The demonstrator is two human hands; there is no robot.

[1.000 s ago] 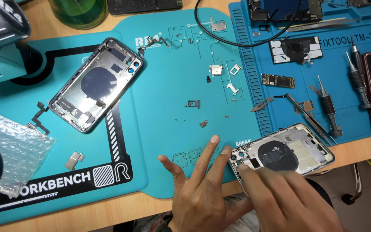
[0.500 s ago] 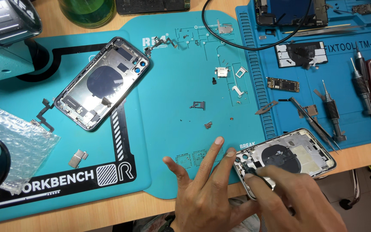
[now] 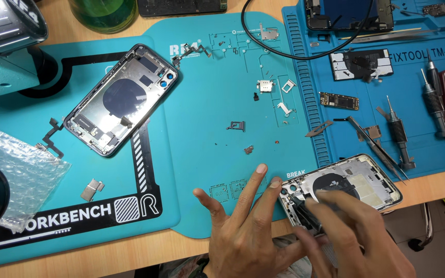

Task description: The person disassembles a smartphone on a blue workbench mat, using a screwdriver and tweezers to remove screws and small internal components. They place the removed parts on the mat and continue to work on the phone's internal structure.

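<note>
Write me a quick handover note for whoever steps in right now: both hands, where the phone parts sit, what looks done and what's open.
Left hand: fingers spread flat on the teal mat, fingertips against the left end of the near phone housing; it holds nothing.
Right hand: over that housing's left end, on a dark part; grip unclear.
Second housing: open, untouched, upper left.
Small loose parts lie mid-mat; tweezers and screwdrivers to the right.
Done: both housings opened, stripped. Left: near housing still in hand.
</note>
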